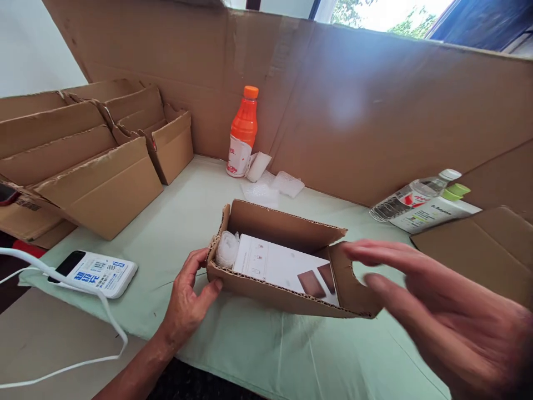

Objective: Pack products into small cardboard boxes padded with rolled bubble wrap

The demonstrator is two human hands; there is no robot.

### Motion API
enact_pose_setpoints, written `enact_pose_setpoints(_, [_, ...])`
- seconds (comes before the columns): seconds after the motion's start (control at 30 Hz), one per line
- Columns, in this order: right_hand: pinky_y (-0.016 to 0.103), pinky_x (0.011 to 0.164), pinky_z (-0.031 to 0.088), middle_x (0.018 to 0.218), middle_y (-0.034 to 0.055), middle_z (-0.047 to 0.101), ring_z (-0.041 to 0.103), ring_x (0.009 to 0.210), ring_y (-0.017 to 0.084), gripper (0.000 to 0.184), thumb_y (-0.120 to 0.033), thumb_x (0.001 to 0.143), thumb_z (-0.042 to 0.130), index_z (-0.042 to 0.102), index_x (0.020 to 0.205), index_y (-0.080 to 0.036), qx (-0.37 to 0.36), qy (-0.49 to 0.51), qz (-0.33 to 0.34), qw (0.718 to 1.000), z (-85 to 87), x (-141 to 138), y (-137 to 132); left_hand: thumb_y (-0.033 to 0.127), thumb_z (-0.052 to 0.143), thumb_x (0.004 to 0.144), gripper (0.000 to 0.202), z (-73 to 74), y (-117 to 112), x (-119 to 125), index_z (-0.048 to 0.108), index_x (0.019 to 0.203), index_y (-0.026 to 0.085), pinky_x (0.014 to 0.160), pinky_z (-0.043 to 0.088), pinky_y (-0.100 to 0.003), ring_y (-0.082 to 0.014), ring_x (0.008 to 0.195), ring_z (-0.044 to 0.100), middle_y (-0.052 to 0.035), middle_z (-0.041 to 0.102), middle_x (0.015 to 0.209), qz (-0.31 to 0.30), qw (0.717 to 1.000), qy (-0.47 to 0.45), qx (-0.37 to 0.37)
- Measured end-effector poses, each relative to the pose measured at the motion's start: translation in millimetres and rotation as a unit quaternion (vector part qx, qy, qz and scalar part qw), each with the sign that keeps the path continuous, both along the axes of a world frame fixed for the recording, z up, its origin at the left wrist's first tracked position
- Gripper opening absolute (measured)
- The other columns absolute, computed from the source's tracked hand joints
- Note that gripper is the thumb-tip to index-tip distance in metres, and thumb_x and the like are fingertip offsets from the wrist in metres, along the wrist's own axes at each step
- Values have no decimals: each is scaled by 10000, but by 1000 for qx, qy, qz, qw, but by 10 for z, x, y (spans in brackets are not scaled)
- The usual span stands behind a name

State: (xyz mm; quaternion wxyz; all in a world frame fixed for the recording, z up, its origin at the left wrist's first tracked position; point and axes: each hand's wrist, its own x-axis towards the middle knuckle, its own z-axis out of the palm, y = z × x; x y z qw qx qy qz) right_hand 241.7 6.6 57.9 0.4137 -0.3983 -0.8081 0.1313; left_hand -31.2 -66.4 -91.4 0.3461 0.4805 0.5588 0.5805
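Note:
A small open cardboard box point(287, 225) sits on the pale green cloth point(266, 344) in front of me. Inside it lies a white product box point(278, 265) with brown pictures on it, and a wad of white padding point(227, 249) fills the left end. My left hand point(189, 294) grips the box's left end, thumb on the near wall and fingers round the corner. My right hand point(437, 311) hovers at the box's right end flap, fingers stretched out and blurred, holding nothing.
An orange drink bottle point(243, 132) stands at the back by bubble-wrap pieces point(270, 186). Folded cardboard boxes point(83, 155) are stacked at the left. A white power bank point(95, 272) with a cable lies near left. Two bottles point(420, 204) lie at right. A cardboard wall point(375, 100) surrounds the area.

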Motion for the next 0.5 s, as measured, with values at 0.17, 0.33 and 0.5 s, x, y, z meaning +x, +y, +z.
enact_pose_setpoints(0.17, [471,969,552,1268,76,694,643,1173,294,290,-300,899,662,721,1177,-242,-19,-244,195,950,36,-834,422,288,619,911,382,42,0,8,561,1285,242,1057,442,-371,-242,1229,545,-78,577,1322,-12,1000,-7,-11])
enact_pose_setpoints(0.33, [405,816,556,993,85,747,684,922,266,152,-228,868,659,748,987,-195,-56,-344,254,902,-201,-1294,630,284,612,899,364,38,38,18,581,1256,216,1011,474,-378,-242,1179,574,-95,605,1267,4,1000,6,13])
enact_pose_setpoints(0.5, [394,837,538,907,39,764,705,882,230,175,-239,923,593,754,857,-233,-35,-266,273,924,-172,-1276,635,257,602,892,378,50,107,22,590,1267,222,1018,477,-378,-241,1176,586,-92,616,1262,2,1000,8,21])
